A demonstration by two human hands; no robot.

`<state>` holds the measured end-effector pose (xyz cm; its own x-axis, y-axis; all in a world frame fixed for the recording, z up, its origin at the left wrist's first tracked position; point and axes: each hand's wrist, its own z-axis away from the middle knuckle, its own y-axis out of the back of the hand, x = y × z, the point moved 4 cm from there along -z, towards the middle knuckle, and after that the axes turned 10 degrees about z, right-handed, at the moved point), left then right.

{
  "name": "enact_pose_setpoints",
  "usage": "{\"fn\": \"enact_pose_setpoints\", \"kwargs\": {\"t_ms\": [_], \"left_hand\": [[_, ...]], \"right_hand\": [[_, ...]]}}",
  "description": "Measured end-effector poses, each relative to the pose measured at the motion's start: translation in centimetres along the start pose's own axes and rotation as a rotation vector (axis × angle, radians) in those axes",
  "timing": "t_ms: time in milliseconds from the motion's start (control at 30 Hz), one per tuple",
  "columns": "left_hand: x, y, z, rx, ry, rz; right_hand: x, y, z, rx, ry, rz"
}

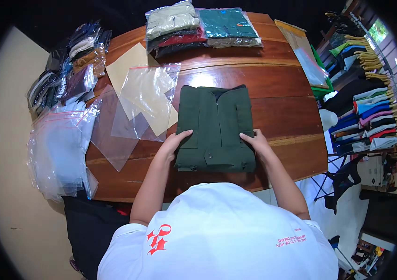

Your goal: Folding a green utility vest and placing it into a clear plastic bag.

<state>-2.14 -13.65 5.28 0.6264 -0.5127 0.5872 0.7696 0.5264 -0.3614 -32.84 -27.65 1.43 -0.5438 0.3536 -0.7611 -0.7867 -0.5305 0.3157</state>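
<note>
A dark green jacket (217, 126), folded into a neat rectangle, lies in front of me with its collar end away from me and a buttoned hem tab near me. My left hand (180, 138) grips its left side, thumb on top and the other fingers hidden at or under the edge. On the right side my right hand (254, 140) holds it the same way. Just left of the jacket lie clear plastic bags (119, 126) and tan cardboard sheets (128, 84), one of the bags with a red strip resting over the card.
Bagged folded clothes (175, 25) are stacked at the table's far edge, with more bagged garments (75, 60) at the far left. A thick pile of clear bags (61, 144) sits at the left edge. Beyond the wooden table (292, 107), clothes hang on a rack (371, 112).
</note>
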Motion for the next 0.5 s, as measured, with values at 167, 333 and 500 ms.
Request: {"fn": "enact_pose_setpoints", "kwargs": {"t_ms": [167,333,500], "left_hand": [[2.3,-4.4,5.3,-0.159,-0.347,-0.144],[3.0,-7.5,14.3,0.035,-0.967,-0.639],[2.5,-7.9,20.4,0.138,-1.612,-1.275]], "right_hand": [[-2.2,-1.6,1.9,-0.067,0.228,-0.202],[-5.5,-1.5,2.5,-0.035,0.128,-0.169],[-8.8,-2.5,3.7,-0.093,0.366,-0.707]]}}
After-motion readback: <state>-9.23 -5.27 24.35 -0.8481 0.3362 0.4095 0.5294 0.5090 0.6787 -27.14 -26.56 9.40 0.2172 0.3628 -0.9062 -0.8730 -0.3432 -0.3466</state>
